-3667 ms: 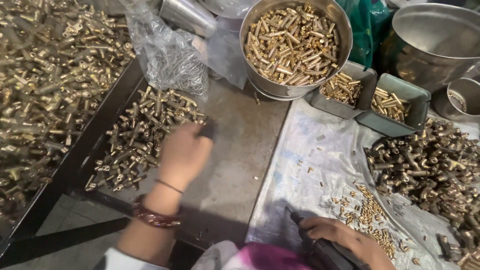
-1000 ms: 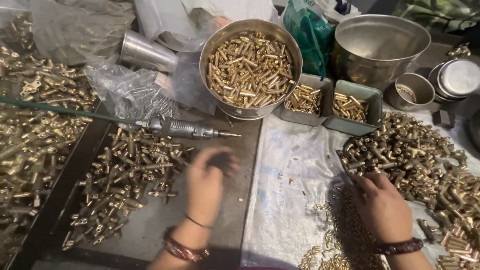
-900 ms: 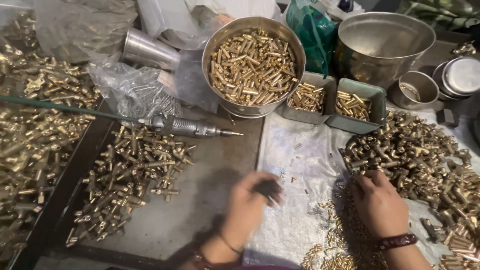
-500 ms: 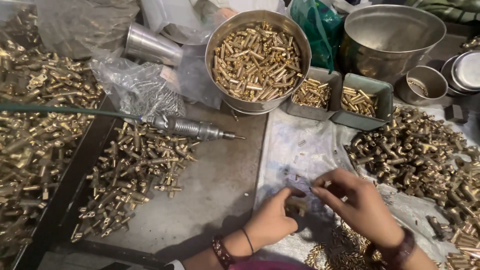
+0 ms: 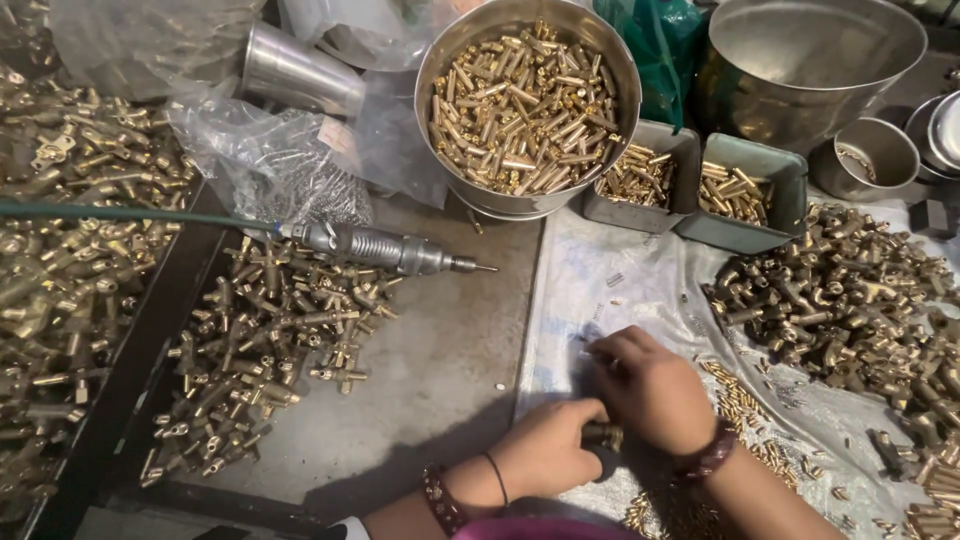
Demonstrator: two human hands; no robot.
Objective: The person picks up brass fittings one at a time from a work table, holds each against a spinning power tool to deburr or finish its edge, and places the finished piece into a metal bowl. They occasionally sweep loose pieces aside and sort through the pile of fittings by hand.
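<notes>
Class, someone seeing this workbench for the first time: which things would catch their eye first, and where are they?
The round steel bowl heaped with short brass pins at top centre stands out first. Loose piles of brass T-shaped fittings fill the left. At bottom centre the left hand grips a small brass fitting, the right hand beside it.

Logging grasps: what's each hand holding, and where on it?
Left hand grips a small brass fitting by one end. Right hand rests over it; whether its fingers hold anything cannot be told.
</notes>
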